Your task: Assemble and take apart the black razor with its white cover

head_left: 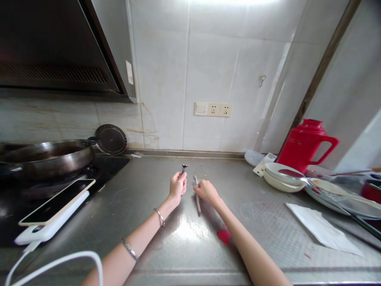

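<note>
My left hand is closed around a small dark tool. Its forked, shiny head sticks up above my fingers, and most of its shaft is hidden in my grip. Just to the right, my right hand pinches a slim silver-grey tool with a small ring-like end, which runs lengthwise over the metal counter. I cannot tell whether this slim tool rests on the counter or is slightly raised. A red object lies beside my right forearm, partly covered by it.
At left, a phone lies on a white power bank with a cable, near a steel pan on the stove. Bowls, a red thermos and a white napkin stand or lie at right. Wall sockets are behind.
</note>
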Motion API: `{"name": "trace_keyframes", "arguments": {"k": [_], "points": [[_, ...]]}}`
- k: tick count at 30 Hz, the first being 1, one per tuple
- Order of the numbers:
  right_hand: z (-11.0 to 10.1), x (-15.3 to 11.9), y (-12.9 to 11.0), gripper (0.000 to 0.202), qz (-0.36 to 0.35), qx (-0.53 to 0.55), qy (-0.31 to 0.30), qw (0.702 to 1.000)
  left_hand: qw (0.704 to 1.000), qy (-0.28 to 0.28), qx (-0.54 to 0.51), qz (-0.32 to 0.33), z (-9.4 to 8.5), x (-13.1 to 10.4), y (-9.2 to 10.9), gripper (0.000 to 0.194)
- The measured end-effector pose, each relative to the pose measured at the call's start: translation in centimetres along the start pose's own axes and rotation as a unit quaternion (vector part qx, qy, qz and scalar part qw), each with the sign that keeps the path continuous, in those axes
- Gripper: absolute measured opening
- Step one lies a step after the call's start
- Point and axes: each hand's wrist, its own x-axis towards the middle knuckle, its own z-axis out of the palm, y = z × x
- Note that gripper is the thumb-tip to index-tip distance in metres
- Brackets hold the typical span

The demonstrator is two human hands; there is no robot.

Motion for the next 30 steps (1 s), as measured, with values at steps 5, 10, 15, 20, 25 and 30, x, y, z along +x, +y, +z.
{"name": "trace_keyframes", "arguments": {"k": [5, 10, 15, 20, 25, 30], "points": [[0.6, -0.1, 0.0, 0.023, 0.0, -0.013, -0.059, 0.998, 1.0, -0.006, -0.002, 0.001, 0.0, -0.1, -0.1, 0.03], [0.6, -0.1, -0.1, 0.026, 0.013, -0.024, -0.081, 0.996, 1.0, -0.012, -0.003, 0.001, -0.1, -0.1, -0.3, 0.027], [0.5, -0.1, -0.1, 0.026, 0.006, -0.023, -0.068, 0.997, 1.0, -0.011, -0.002, 0.001, -0.1, -0.1, -0.5, 0.026], [-1.5, 0.7, 1.2, 0.029, 0.037, -0.003, -0.015, 0.999, 1.0, -0.004, -0.001, -0.002, 0.0, 0.0, -0.6, 0.026], [-3.7, 2.7, 3.9, 0.023, 0.008, 0.048, 0.056, 0.997, 1.0, -0.01, 0.005, 0.001, 0.0, -0.2, -0.7, 0.025], [-2.4, 4.6, 5.9, 0.019, -0.176, 0.055, 0.062, 0.981, 1.0, -0.024, 0.012, 0.005, -0.1, -0.2, -0.9, 0.023]]}}
